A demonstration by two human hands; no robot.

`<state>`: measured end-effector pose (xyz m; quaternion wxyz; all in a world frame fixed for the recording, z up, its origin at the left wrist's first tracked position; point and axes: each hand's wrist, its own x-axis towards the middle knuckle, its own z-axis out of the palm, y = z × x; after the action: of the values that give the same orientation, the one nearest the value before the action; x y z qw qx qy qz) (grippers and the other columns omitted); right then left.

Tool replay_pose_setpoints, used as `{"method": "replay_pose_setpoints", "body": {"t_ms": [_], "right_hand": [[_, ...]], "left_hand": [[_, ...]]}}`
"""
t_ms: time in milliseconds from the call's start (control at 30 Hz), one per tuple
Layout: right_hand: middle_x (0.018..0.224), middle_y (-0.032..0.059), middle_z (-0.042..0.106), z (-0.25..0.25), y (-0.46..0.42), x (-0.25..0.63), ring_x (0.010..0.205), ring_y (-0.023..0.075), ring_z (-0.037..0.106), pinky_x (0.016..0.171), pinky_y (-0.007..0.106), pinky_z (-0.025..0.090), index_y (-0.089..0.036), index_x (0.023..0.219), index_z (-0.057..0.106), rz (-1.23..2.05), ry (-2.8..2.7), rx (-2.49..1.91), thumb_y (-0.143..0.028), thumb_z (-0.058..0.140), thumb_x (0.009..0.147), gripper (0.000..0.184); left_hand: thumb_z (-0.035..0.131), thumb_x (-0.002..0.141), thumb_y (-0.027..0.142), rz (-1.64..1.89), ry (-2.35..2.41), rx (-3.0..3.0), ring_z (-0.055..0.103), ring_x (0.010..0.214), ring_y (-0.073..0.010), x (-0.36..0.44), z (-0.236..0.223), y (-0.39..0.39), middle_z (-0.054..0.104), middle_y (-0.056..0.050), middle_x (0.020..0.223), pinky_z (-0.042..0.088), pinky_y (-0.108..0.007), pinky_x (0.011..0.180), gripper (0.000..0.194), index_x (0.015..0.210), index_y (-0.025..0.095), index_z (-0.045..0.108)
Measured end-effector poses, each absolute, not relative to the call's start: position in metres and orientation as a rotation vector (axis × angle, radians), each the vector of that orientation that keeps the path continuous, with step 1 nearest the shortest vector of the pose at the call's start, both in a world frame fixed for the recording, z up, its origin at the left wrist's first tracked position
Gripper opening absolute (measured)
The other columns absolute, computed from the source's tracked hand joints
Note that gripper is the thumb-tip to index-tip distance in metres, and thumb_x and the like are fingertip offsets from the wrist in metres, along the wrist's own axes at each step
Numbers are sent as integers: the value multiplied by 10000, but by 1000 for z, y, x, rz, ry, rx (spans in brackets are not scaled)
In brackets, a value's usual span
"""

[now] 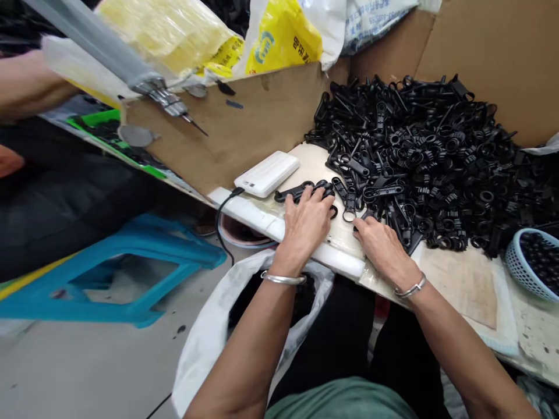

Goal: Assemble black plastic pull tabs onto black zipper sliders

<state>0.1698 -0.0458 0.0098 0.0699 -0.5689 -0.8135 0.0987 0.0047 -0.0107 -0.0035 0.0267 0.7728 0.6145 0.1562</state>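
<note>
My left hand lies palm down at the table's near edge, its fingers apart on top of several black plastic parts with ringed ends. A little to its right, my right hand has its fingers curled on a black plastic part at the near edge of the pile. My fingers hide most of that part. The large pile of black parts holds long pieces and ribbed rings, heaped against cardboard. One loose ringed piece lies between my hands.
A white power bank with a black cable sits left of my left hand. A grey screwdriver-like tool hangs at upper left. Below are an open white sack and a blue stool. A light-blue basket stands right. Another person's arm shows left.
</note>
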Motion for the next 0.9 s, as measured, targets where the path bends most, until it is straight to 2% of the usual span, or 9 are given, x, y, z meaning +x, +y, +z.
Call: {"method": "replay_pose_setpoints", "body": {"t_ms": [167,233,300,367,433,500,633,733,900], "right_hand": [[833,40,682,9,-61,200,742,147,666,733,270,534,-177,1068,659,544,-2181,-1600,-217,468,1004,205],[714,0,670,11,-75,220,606,124,637,632,252,541,-188,1049,660,868,-1803,-1450,-287,545,973,170],[641,-22,656,13,-89,240,524,117,607,549,247,533,-196,991,660,1119,-1391,-1271,-349,651,900,178],[627,-31,651,14,-104,257,508,110,595,509,234,524,-207,955,651,1220,-1122,-1156,-371,736,823,227],[621,-44,635,13,-119,269,503,99,579,476,211,507,-220,939,640,1264,-956,-1079,-375,793,764,279],[595,-63,599,8,-134,275,479,88,550,443,189,481,-237,932,620,1276,-887,-1034,-395,808,745,309],[578,-69,567,-8,-163,275,437,107,534,420,214,474,-270,961,563,1118,-1102,-1117,-492,607,904,234],[627,-41,620,-14,-181,271,488,142,594,499,271,528,-263,948,603,984,-1271,-1251,-405,561,945,149],[997,52,716,0,-200,281,962,236,667,888,402,529,-285,1001,729,784,-1550,-1415,-258,561,935,183]], "left_hand": [[426,964,217,629,1933,2358,388,1408,-381,1,-1,-9,538,-178,1443,195,-746,1093,325,1186,187,662],[455,952,216,888,1831,2282,421,1395,-361,7,2,-20,570,-177,1411,222,-674,1138,302,1140,166,685],[501,934,252,1144,1647,2076,566,1259,-313,19,5,-38,678,-144,1263,370,-528,1113,264,1059,158,715],[556,908,326,1220,1414,1762,690,987,-257,36,7,-60,755,-98,1015,523,-402,932,253,957,155,737],[614,873,402,1143,1179,1402,707,820,-227,57,7,-79,758,-79,879,567,-353,774,289,916,145,740],[687,825,452,1042,960,1063,714,833,-229,79,6,-95,760,-96,900,576,-347,757,346,950,132,733],[786,761,458,867,637,727,698,969,-234,117,6,-114,747,-128,1046,546,-347,873,430,1026,127,713],[789,774,420,804,611,631,687,992,-235,136,8,-123,724,-120,1121,550,-309,776,488,1164,163,647],[805,762,327,822,730,589,685,1010,-209,151,2,-131,709,-111,1140,521,-322,904,557,1231,148,565]]}}
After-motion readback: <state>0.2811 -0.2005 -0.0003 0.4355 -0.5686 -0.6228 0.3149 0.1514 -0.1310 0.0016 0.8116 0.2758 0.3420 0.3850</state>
